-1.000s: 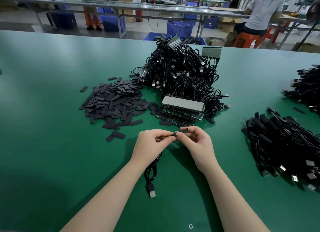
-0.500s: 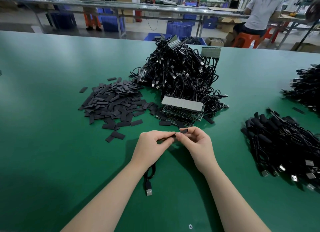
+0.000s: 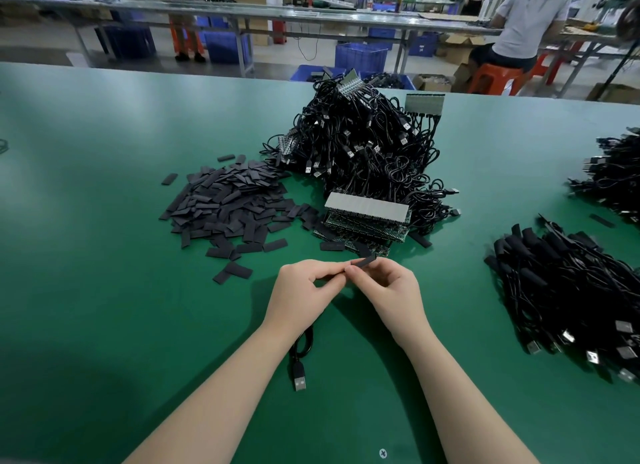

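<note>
Both hands meet low over the green table (image 3: 104, 255). My right hand (image 3: 391, 290) pinches a short black sleeve (image 3: 363, 261) by its near end. My left hand (image 3: 304, 292) grips the end of a black USB cable (image 3: 302, 345) against that sleeve. The cable loops down under my left wrist, and its USB plug (image 3: 299, 377) lies on the table. How far the cable end sits inside the sleeve is hidden by my fingers.
A heap of flat black sleeves (image 3: 228, 203) lies left of centre. Behind the hands stand a stack of circuit boards (image 3: 367, 217) and a big tangle of black cables (image 3: 363, 144). Sleeved cables (image 3: 568, 287) are piled at the right. A person sits at a far bench.
The cable's plug has slid up and left toward my left wrist as the loop shortened. Both hands stay together on the sleeve almost unmoved.
</note>
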### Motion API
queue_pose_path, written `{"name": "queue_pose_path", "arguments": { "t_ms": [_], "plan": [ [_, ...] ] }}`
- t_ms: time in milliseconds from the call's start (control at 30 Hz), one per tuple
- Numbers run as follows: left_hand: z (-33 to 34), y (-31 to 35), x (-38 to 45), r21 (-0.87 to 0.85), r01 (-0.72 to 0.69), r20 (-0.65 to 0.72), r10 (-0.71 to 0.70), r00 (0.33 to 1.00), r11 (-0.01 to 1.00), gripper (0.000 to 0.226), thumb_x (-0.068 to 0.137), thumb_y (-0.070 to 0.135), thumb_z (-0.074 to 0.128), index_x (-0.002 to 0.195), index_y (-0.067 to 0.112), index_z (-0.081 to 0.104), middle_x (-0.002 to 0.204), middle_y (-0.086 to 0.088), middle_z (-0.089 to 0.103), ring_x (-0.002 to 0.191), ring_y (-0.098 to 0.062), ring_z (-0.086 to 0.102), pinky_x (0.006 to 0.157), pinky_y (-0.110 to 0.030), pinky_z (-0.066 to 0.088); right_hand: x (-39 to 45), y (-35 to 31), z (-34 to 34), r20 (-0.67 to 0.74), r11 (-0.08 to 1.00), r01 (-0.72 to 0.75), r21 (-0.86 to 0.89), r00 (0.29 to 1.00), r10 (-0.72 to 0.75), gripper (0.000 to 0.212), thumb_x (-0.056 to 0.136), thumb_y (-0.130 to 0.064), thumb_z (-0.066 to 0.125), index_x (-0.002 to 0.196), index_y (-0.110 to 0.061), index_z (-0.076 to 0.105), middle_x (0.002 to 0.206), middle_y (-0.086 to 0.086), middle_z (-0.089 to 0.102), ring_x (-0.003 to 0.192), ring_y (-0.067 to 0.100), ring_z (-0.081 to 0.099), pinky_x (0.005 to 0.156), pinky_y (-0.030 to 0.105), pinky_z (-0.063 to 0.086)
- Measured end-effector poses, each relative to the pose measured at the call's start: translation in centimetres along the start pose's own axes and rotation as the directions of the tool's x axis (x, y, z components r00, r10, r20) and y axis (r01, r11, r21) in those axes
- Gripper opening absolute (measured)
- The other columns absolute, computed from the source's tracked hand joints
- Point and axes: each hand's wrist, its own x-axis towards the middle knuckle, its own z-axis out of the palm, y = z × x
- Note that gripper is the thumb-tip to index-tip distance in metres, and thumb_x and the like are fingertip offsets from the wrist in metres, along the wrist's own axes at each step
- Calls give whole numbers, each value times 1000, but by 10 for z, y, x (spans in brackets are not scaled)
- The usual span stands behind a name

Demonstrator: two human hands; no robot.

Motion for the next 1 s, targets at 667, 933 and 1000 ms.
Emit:
{"name": "queue_pose_path", "arguments": {
  "t_ms": [667, 933, 1000],
  "plan": [
    [1, 0, 1, 9, -5, -33, 5, 999, 1000, 22, 80, 15, 78, 97, 29, 78, 92, 20, 73, 91, 6, 66, 82, -13, 50, 1, -1, -4, 30, 998, 14, -54, 999, -12, 20, 85, -27, 78, 66, -30, 71, 54, -14, 54, 50, 2, 41, 48, 14, 34],
    [2, -2, 3, -26, 79, -62, -80, 995, 997, 18, 80, 23, 78, 95, 32, 77, 90, 31, 70, 87, 9, 66, 76, -5, 47, -6, 4, 4, -129, 963, 176, -204, 970, -204, 59, 90, -23, 72, 140, -42, 48, 106, -21, 65, 88, 2, 65, 78, 10, 48],
    [2, -4, 3, -37, 84, -54, -86, 995, 996, 19, 80, 22, 77, 95, 34, 76, 89, 30, 70, 85, 8, 66, 77, -6, 48, -7, 5, 6, -96, 942, 207, -265, 966, -239, 57, 92, -23, 70, 140, -44, 48, 111, -24, 63, 93, 4, 64, 83, 16, 50]
  ]
}}
